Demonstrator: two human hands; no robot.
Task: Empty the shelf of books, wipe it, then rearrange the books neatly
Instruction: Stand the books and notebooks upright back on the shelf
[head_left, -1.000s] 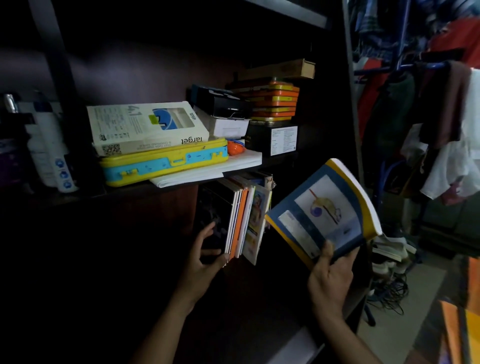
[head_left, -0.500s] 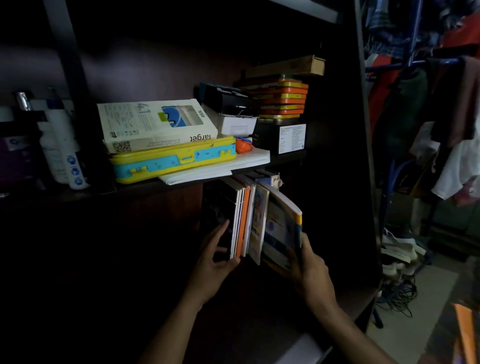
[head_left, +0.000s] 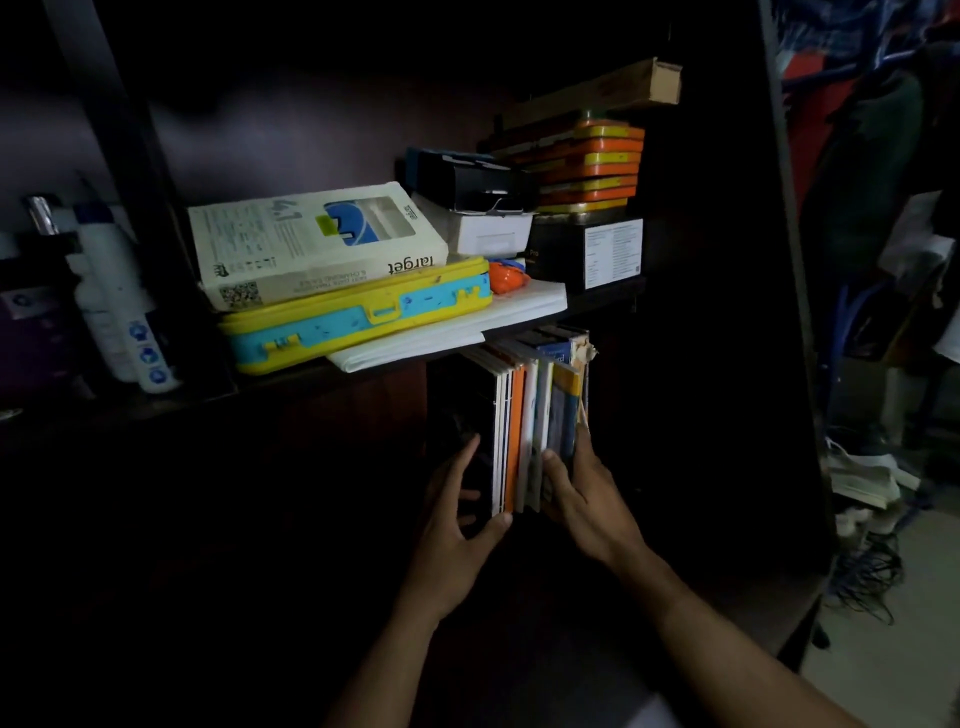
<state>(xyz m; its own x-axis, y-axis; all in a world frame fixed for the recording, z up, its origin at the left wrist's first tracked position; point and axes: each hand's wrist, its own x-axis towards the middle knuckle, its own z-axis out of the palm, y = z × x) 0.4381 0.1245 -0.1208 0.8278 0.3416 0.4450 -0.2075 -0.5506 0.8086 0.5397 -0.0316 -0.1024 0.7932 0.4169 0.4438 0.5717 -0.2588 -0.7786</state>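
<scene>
A short row of upright books (head_left: 524, 415) stands in the dark lower compartment of the shelf unit (head_left: 597, 306). The blue and yellow book (head_left: 563, 410) is at the row's right end, upright against the others. My right hand (head_left: 584, 493) grips its lower edge, thumb on the front and fingers along its right side. My left hand (head_left: 457, 514) steadies the row from the left, fingers spread on the leftmost book and thumb under the spines. The shelf floor beneath is too dark to see.
On the board above lie a yellow and blue case (head_left: 358, 322), a white box (head_left: 311, 244), white paper (head_left: 457, 327), black and white boxes (head_left: 478, 202) and stacked orange tins (head_left: 592, 166). Bottles (head_left: 119, 312) stand at left. Clothes (head_left: 883, 182) hang at right.
My right hand has brought the blue and yellow book from out in the open air into the row and stood it upright at the right end. My left hand stayed on the row.
</scene>
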